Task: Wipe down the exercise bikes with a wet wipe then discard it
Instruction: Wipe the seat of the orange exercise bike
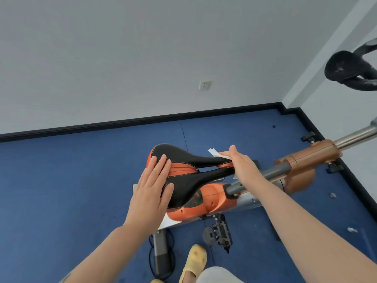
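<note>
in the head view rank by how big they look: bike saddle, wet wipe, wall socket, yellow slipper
1. bike saddle, clearly the largest
2. yellow slipper, though it sits nearest the camera, which inflates it
3. wet wipe and wall socket: look about alike; the wipe is mostly hidden under the right hand, so no ranking

Orange exercise bike [210, 198] — black-and-orange saddle [183, 172], white wet wipe [214, 153] at its nose
</note>
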The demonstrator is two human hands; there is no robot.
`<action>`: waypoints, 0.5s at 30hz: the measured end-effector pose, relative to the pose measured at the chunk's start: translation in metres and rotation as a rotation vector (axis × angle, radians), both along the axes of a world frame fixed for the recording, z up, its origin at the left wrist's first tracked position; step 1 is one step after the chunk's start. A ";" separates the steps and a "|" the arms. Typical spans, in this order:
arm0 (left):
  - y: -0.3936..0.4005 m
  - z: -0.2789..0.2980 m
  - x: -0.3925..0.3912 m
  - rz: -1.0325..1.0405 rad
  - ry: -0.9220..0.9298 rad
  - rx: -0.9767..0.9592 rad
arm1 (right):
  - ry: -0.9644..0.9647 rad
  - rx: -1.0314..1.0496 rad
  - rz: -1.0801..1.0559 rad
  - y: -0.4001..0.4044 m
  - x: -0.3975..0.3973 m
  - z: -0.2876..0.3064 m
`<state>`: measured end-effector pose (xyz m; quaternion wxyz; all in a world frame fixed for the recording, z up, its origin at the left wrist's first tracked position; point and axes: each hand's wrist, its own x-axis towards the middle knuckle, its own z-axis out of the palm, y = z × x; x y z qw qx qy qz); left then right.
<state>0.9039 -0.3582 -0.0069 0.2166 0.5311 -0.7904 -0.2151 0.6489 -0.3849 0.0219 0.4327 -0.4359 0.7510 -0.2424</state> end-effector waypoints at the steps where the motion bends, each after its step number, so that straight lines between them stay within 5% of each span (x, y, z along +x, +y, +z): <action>1: 0.000 -0.001 -0.002 0.019 0.008 0.001 | -0.026 -0.003 -0.043 -0.001 0.000 -0.004; 15: -0.004 -0.007 -0.003 0.001 0.124 -0.014 | -0.564 -0.132 -0.742 0.010 0.023 -0.033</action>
